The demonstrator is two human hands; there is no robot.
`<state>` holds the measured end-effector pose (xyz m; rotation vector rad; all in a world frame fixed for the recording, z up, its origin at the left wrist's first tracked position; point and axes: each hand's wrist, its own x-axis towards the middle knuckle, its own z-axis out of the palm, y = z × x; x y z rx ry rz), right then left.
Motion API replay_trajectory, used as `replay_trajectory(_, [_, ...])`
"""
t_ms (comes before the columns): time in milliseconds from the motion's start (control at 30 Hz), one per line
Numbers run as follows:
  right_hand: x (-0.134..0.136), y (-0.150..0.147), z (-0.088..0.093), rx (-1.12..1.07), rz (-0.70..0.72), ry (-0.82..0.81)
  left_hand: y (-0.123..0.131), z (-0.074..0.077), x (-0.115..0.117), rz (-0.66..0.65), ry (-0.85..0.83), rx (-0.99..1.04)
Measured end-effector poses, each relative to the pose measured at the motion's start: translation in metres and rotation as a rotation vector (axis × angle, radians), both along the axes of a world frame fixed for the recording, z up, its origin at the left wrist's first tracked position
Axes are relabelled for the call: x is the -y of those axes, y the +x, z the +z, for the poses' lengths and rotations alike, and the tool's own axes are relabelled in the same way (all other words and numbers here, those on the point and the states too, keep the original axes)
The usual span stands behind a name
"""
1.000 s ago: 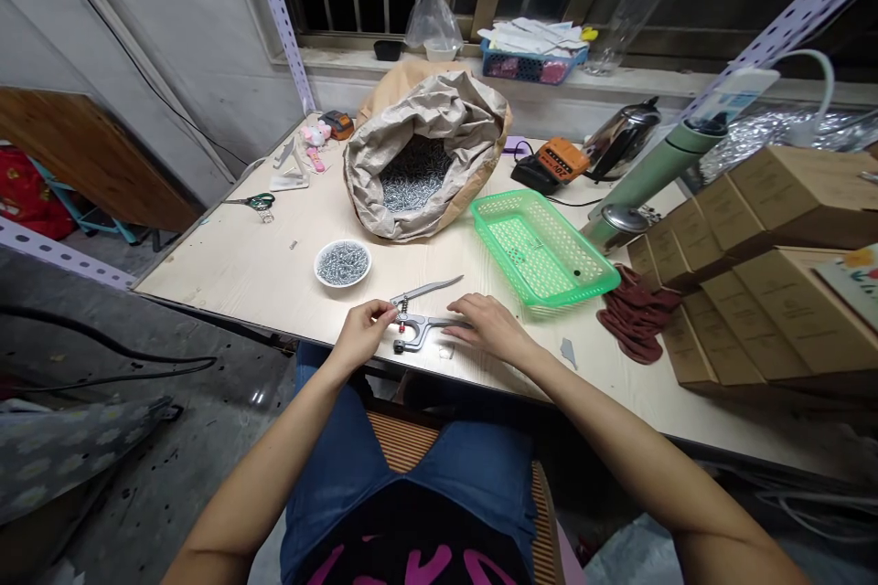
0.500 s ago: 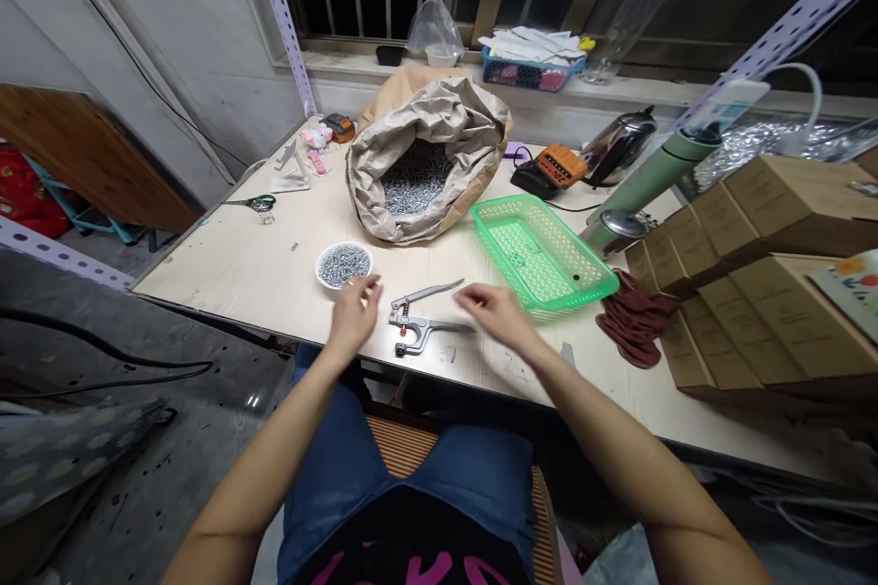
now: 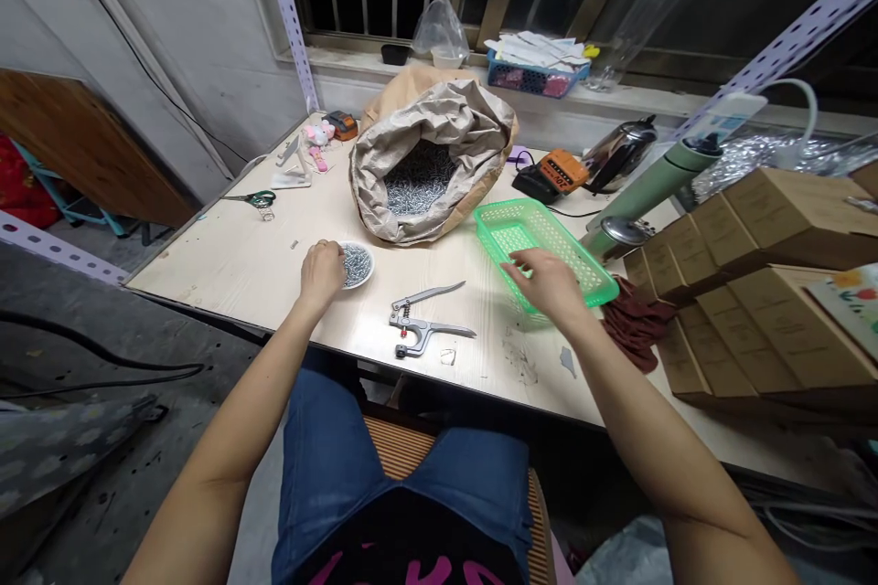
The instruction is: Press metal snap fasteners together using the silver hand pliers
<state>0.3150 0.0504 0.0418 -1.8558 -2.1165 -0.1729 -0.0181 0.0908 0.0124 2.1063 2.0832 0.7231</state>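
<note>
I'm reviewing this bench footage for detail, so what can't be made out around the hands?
Head view only:
The left hand covers part of the white bowl, so whether its fingers hold anything cannot be seen.
The right hand hides part of the green plastic basket and anything beneath it.
The screws in the paper sack are too small to count or size.

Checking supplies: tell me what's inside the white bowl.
Small silver metal pieces fill the white bowl; the left hand covers part of it, hiding what lies beneath.
</note>
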Motion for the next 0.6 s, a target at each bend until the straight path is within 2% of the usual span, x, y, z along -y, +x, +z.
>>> replay_trajectory(100, [0.009, -0.043, -0.009, 0.001, 0.299, -0.200, 0.003, -0.002, 0.016, -0.037, 0.106, 0.275])
replay_trajectory(167, [0.013, -0.066, -0.016, 0.055, 0.419, -0.333, 0.013, -0.011, 0.034, -0.099, 0.073, 0.535])
replay_trajectory(267, [0.018, -0.085, -0.024, 0.121, 0.484, -0.442, 0.035, -0.033, 0.064, -0.140, -0.132, 0.901])
replay_trajectory(333, [0.020, -0.089, -0.029, 0.142, 0.489, -0.466, 0.049, -0.047, 0.079, -0.113, -0.236, 1.023])
replay_trajectory(433, [0.022, -0.089, -0.032, 0.151, 0.485, -0.466, 0.063, -0.058, 0.091, -0.107, -0.288, 1.029])
replay_trajectory(600, [0.026, -0.083, -0.037, 0.126, 0.485, -0.458, 0.067, -0.057, 0.095, -0.105, -0.289, 0.812])
